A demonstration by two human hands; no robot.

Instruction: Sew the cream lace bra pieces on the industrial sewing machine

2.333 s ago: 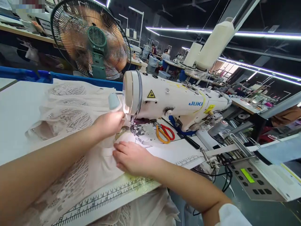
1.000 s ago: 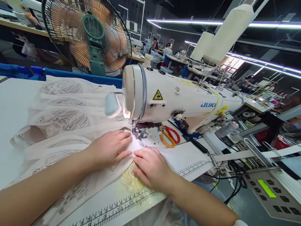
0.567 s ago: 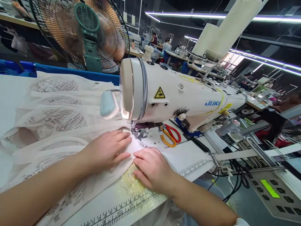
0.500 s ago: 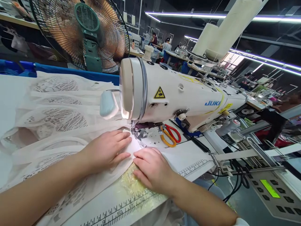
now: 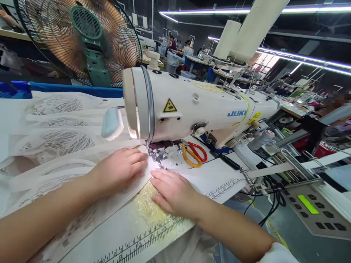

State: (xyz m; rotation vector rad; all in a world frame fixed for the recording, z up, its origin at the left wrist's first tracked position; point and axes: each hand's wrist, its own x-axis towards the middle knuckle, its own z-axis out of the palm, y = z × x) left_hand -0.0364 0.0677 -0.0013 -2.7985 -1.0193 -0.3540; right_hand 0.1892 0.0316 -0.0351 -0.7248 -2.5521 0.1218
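Note:
White lace fabric (image 5: 55,140) spreads over the left of the sewing table and runs up to the presser foot (image 5: 153,154) of a white JUKI sewing machine (image 5: 181,106). My left hand (image 5: 122,170) lies flat on the fabric just left of the foot, fingers stretched toward it. In front of the foot, my right hand (image 5: 172,191) rests with extended fingers, its tips at the fabric's edge and its thumb over a yellowish taped patch (image 5: 149,206) on the table. A white strip (image 5: 276,168) comes in from the right through a metal guide.
Scissors (image 5: 192,155) with orange and red handles lie on the machine bed. Printed ruler scales (image 5: 139,246) run along the table's front. A large fan (image 5: 82,40) stands behind; a control panel (image 5: 312,210) sits at right. Other people work in the background.
The whole view has shifted, so the machine appears farther left. My left hand's thumb, visible before, is now tucked beneath the hand. My right hand stays near the fabric's edge.

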